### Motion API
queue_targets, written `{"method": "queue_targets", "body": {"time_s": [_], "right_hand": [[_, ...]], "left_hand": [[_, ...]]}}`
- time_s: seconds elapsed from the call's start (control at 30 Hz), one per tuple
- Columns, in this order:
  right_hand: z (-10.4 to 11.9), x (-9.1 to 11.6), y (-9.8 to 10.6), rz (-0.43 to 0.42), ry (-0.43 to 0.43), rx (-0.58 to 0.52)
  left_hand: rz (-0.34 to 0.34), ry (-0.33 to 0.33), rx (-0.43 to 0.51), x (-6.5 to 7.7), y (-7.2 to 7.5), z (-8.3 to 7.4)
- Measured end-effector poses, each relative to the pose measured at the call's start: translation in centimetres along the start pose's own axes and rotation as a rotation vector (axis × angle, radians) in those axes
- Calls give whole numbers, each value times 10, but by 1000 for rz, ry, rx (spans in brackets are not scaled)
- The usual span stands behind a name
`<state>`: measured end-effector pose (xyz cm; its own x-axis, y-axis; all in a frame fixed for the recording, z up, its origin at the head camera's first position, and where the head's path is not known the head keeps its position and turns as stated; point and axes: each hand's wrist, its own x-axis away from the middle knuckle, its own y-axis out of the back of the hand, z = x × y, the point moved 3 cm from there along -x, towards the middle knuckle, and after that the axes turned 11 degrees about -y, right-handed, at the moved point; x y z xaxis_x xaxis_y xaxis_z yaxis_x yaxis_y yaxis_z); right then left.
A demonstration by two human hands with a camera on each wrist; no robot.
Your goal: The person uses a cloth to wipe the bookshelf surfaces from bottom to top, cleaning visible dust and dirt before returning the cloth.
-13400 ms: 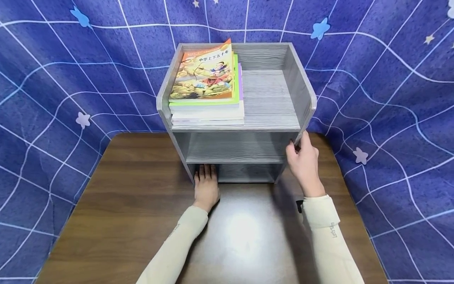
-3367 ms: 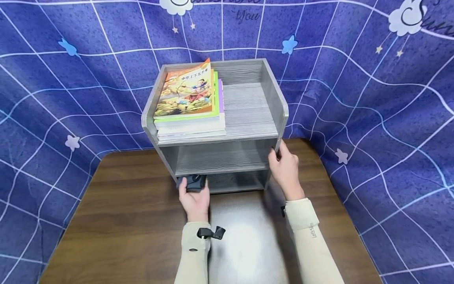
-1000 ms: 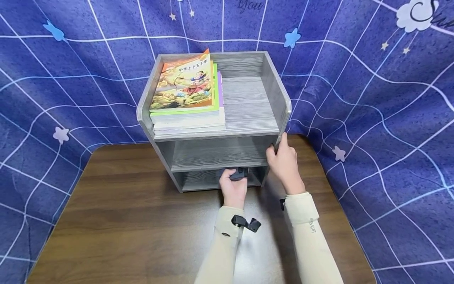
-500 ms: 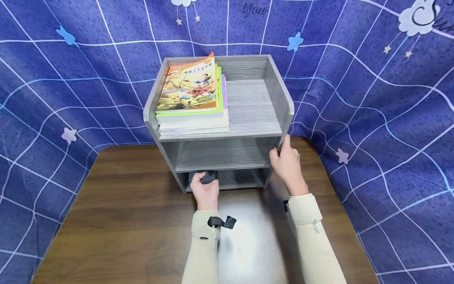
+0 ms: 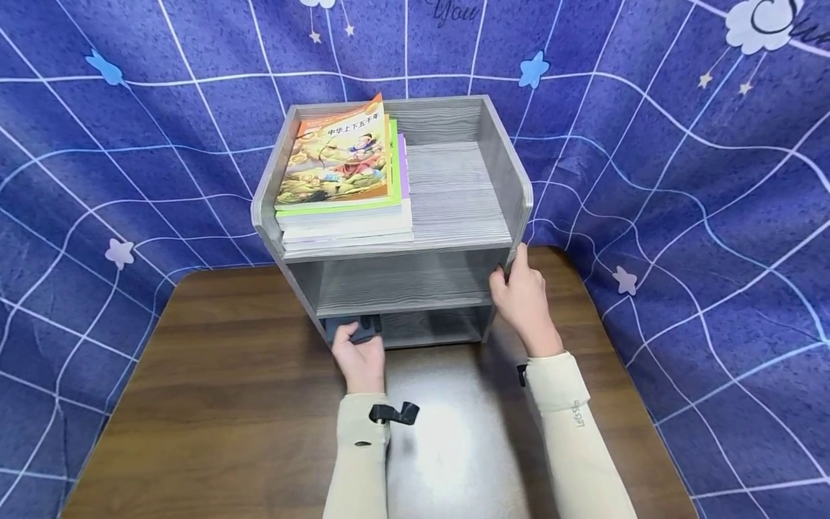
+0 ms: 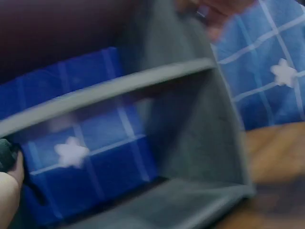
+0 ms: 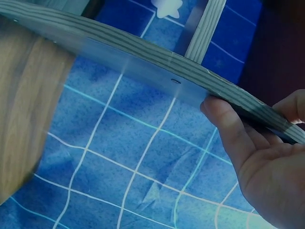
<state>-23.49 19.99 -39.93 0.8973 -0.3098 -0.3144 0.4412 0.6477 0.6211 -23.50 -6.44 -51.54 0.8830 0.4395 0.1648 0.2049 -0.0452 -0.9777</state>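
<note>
A grey wood-grain shelf unit (image 5: 447, 306) stands on the table. At the left end of its bottom compartment, my left hand (image 5: 361, 360) holds a dark blue-grey, cloth-like thing (image 5: 336, 326), thumb on top. In the left wrist view, which is blurred, that hand (image 6: 9, 191) and the dark thing (image 6: 5, 155) show only at the left edge. My right hand (image 5: 527, 306) grips the front edge of the unit's right side panel. The right wrist view has the thumb and fingers of this hand (image 7: 271, 171) on either side of the panel (image 7: 143, 45).
A stack of books (image 5: 346, 162) lies on the left of the top shelf (image 5: 454, 184). The brown wooden table (image 5: 227, 404) extends in front and to both sides. A blue curtain (image 5: 194, 144) with white lines and stars hangs behind.
Over the last second my left hand has slid leftward along the bottom compartment with the dark cloth-like thing. Earliest, it lay palm down there. My right hand keeps its hold on the panel.
</note>
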Motion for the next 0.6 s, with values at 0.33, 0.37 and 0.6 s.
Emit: {"method": "queue_targets", "body": {"time_s": [0.33, 0.37, 0.6], "right_hand": [[0, 1, 2, -16, -7, 1], [-1, 1, 2, -18, -6, 3], [0, 2, -1, -22, 26, 4]], "left_hand": [[67, 152, -97, 51, 11, 106], [76, 174, -101, 55, 10, 115], [83, 260, -86, 71, 3, 149]]}}
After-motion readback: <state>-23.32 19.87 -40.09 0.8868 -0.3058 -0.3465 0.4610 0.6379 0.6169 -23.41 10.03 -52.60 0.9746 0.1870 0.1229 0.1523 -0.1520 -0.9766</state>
